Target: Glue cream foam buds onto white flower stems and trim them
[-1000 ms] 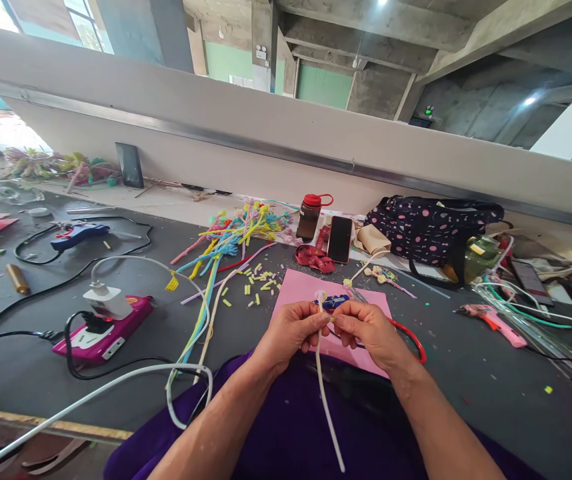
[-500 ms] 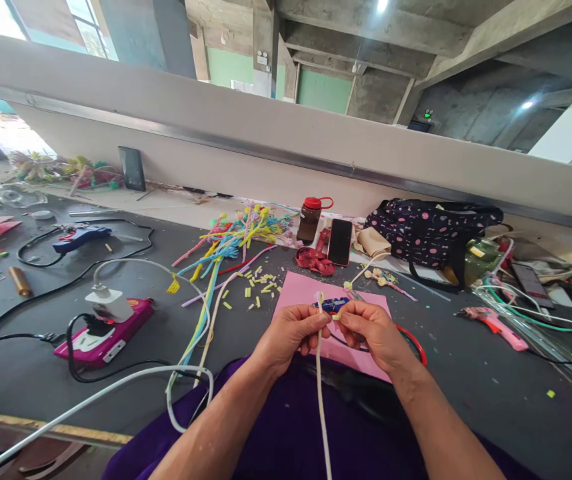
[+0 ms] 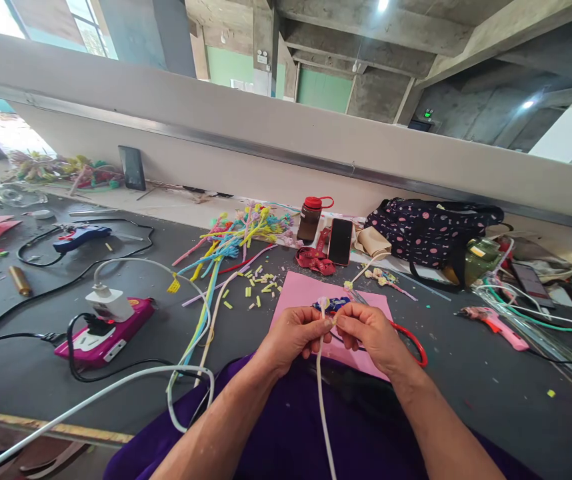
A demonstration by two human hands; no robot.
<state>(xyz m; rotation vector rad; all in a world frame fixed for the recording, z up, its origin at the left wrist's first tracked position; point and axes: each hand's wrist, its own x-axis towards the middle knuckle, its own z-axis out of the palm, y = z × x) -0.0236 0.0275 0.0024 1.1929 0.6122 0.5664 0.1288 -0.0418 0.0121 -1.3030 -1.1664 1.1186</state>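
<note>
My left hand [image 3: 296, 333] is closed, pinching a white cord [image 3: 322, 407] just below its tip. The cord runs down over the purple cloth on my lap, and a small pale cluster [image 3: 323, 303] sits at its upper end. My right hand [image 3: 369, 331] meets the left, thumb and forefinger pressed on a tiny pale yellow piece [image 3: 335, 321] beside the cord. Fingers mostly hide that piece. Beneath both hands lies a pink sheet [image 3: 291, 290], with a dark blue object [image 3: 333, 305] and a red loop [image 3: 415, 343] partly covered.
Cut yellow bits [image 3: 266, 288] are scattered left of the sheet, before a bundle of coloured stems [image 3: 239, 233]. A magenta power strip [image 3: 131, 327] with cables lies left. Behind stand a bottle [image 3: 309, 220], a phone [image 3: 340, 241] and a bag [image 3: 426, 230]. A pink glue gun [image 3: 501, 327] rests right.
The yellow piece has come against the cord and is now mostly covered by my fingertips. The cord's upper end has shifted slightly right. Both hands have moved closer together.
</note>
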